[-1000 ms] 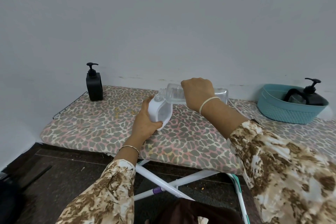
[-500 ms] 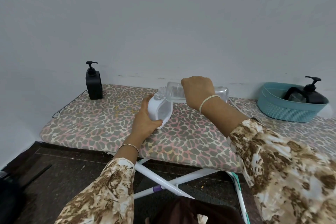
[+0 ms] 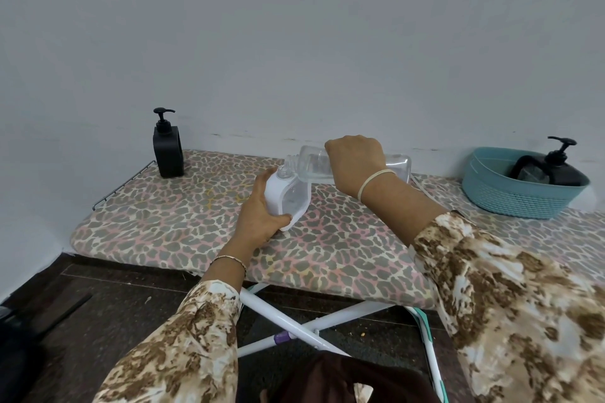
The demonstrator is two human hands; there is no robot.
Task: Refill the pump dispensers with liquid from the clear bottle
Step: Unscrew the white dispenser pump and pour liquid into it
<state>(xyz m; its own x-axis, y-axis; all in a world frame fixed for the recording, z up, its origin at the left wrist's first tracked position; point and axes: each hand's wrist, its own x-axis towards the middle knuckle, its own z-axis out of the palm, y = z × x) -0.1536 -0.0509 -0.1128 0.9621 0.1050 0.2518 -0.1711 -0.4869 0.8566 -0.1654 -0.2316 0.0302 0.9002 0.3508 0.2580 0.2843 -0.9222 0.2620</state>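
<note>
White dispenser [image 3: 288,198], pump off, tilted, its base edge on the table [image 3: 170,222]; left hand [image 3: 262,206] fingers wrapped around its side. Clear bottle [image 3: 353,165] lies near horizontal, neck meeting the dispenser's open mouth, right hand [image 3: 355,162] fingers clenched over its middle. Liquid visible low in the bottle. Risk: narrow mouths, both vessels tilted; a slight slip of either wrist could spill onto the fabric cover. Black dispenser [image 3: 167,149] stands well left of the fingers; another sits in the teal basket [image 3: 510,198] far right.
</note>
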